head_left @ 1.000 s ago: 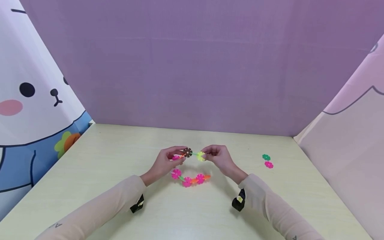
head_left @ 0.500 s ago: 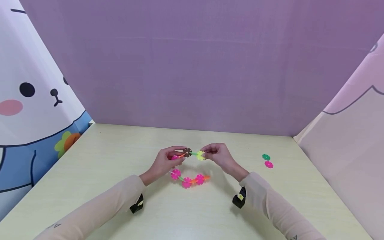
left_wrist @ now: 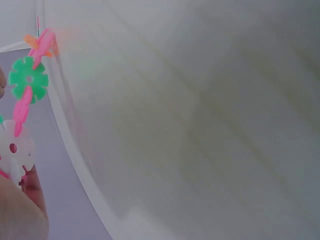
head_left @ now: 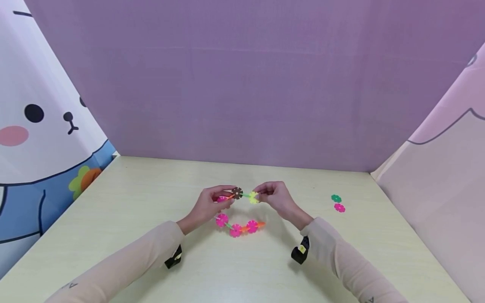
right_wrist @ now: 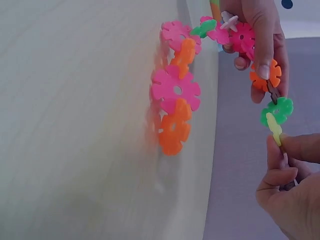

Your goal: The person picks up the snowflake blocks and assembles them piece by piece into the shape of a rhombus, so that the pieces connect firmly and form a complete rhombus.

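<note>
A chain of notched, flower-shaped plastic interlocking discs curves between both hands and down to the table. My left hand (head_left: 210,203) grips it near an orange disc (right_wrist: 267,75) and a brown disc (head_left: 237,193). Past the brown one, a green disc (right_wrist: 277,111) joins a yellow disc (right_wrist: 274,129), which my right hand (head_left: 279,200) pinches between thumb and fingers. Something dark shows among the right fingers, mostly hidden. The chain's other end, with pink discs (right_wrist: 175,90) and orange ones, hangs low near the tabletop. In the left wrist view, a white disc (left_wrist: 10,150) is partly covered.
Two loose discs, one green (head_left: 336,198) and one pink (head_left: 339,208), lie on the pale table (head_left: 159,172) at the right. A purple cloth (head_left: 242,84) stands behind the table, with printed cloths at both sides.
Both hands keep their holds on the chain and shift only very slightly. The loose discs at the right stay where they were.
</note>
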{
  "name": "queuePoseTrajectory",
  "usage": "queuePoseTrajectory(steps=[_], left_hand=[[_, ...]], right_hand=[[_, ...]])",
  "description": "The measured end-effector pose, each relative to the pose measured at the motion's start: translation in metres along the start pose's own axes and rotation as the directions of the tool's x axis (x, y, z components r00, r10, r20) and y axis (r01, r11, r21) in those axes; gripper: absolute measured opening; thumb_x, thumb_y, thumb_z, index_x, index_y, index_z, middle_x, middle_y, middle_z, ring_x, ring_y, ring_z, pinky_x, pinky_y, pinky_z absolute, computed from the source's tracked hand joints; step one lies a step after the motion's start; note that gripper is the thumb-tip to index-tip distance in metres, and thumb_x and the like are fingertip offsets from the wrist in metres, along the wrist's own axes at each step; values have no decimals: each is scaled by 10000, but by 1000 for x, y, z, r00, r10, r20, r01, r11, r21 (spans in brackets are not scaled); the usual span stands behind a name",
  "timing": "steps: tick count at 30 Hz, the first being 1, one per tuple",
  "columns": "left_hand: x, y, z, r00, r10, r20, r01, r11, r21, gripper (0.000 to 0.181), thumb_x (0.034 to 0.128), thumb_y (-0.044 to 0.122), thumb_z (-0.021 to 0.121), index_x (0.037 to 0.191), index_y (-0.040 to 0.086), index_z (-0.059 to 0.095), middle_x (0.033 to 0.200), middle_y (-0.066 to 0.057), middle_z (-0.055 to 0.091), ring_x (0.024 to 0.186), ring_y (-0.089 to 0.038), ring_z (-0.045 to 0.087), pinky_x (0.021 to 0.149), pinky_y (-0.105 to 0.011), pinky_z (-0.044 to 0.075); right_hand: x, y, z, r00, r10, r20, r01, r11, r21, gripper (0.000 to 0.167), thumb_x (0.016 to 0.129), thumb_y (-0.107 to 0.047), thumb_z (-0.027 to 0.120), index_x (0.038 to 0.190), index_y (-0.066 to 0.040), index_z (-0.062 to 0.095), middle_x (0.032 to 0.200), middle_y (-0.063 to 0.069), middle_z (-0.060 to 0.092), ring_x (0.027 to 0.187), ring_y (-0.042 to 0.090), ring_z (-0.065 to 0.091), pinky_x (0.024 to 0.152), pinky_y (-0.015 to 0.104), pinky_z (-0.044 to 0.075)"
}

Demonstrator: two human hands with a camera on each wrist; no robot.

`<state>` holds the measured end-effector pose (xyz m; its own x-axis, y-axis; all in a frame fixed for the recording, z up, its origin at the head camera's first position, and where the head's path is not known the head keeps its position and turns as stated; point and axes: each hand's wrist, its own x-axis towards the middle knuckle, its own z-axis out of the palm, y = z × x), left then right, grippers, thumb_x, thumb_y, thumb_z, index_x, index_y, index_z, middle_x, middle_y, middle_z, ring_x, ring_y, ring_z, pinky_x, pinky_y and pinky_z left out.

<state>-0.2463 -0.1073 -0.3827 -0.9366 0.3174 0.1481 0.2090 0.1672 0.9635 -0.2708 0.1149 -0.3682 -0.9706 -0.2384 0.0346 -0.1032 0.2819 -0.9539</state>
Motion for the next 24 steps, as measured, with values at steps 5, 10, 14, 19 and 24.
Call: queuePoseTrajectory(steps=[5, 10, 14, 19, 24], left_hand=[[4, -9, -1, 1000, -1, 8, 2, 1000, -23, 398, 838, 36, 629, 1231, 53, 563, 1094, -194, 643, 857, -444, 609, 510, -237, 477], [9, -26, -1, 1000, -6, 11, 6, 999, -34, 403, 834, 86, 646, 1230, 104, 574, 1103, -165, 648, 861, -439, 606, 475, -199, 433], [9, -31, -2, 1000, 1, 1, -1, 1000, 6, 396, 826, 133, 665, 1215, 139, 591, 1067, -138, 666, 825, -409, 618, 475, -204, 446], [9, -32, -2, 1000, -7, -1, 7, 1000, 20, 394, 820, 169, 674, 1207, 165, 600, 1041, -116, 679, 805, -398, 626, 481, -220, 469], [11, -31, -3, 1000, 3, -9, -3, 1000, 10, 387, 820, 166, 675, 1200, 175, 601, 1036, -106, 682, 807, -404, 624, 487, -229, 478]], right_hand=[[1, 3, 2, 999, 34, -5, -34, 998, 48, 158, 792, 105, 606, 948, 108, 631, 767, 50, 657, 660, 105, 590, 806, 459, 516], [1, 9, 5, 998, 58, -16, -56, 994, 91, 157, 789, 111, 607, 946, 116, 623, 736, 18, 639, 654, 102, 588, 743, 342, 542], [1, 11, 6, 997, 69, -21, -65, 990, 122, 157, 791, 112, 604, 947, 121, 620, 729, 13, 627, 657, 104, 590, 687, 261, 538], [0, 8, 7, 998, 63, -17, -60, 991, 123, 172, 796, 100, 604, 967, 121, 616, 726, -1, 628, 660, 100, 594, 768, 375, 537], [2, 5, 6, 999, 46, -10, -44, 993, 109, 174, 804, 84, 606, 976, 108, 618, 749, 10, 631, 669, 101, 589, 812, 441, 515]])
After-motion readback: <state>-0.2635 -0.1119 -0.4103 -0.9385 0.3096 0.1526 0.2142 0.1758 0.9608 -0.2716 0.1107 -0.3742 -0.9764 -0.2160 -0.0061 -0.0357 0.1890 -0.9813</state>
